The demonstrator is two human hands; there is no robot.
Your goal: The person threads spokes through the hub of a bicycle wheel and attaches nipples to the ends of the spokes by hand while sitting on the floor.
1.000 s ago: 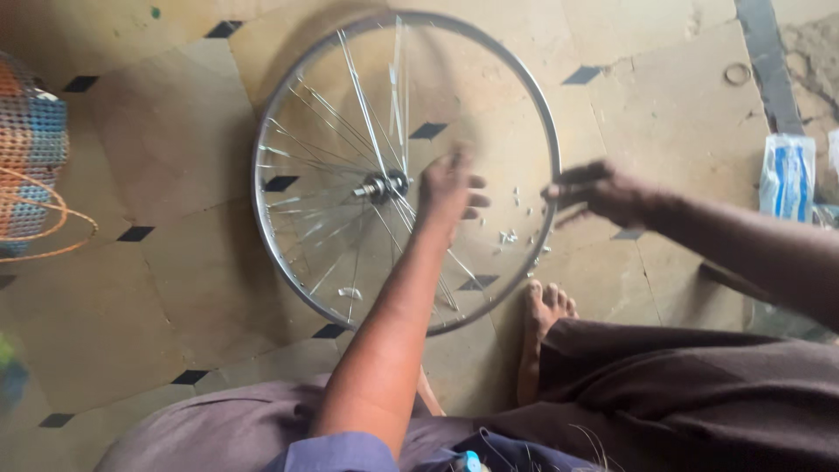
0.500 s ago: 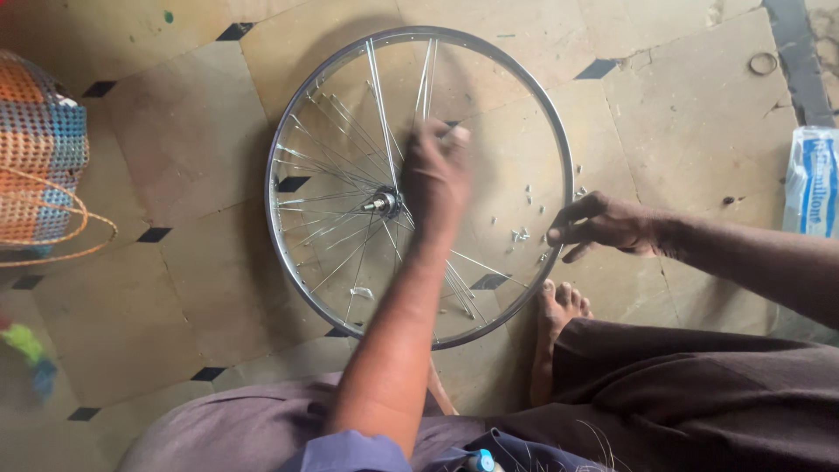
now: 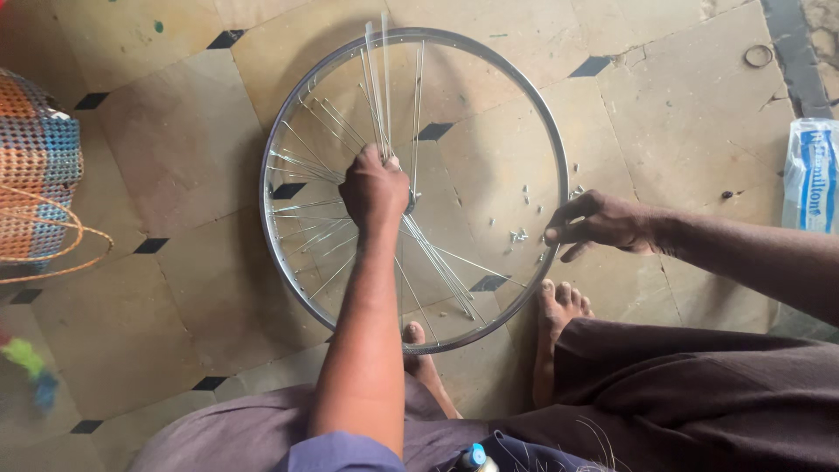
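On the tiled floor, a bicycle wheel rim lay flat before the person's bare feet.
Left hand was closed in a fist on a bundle of spokes over the hub, while right hand pinched the rim's right edge, near small nipples scattered inside. Woven basket stood far left.

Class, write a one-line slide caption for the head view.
Left hand grips spokes at the hub; right hand pinches the rim.
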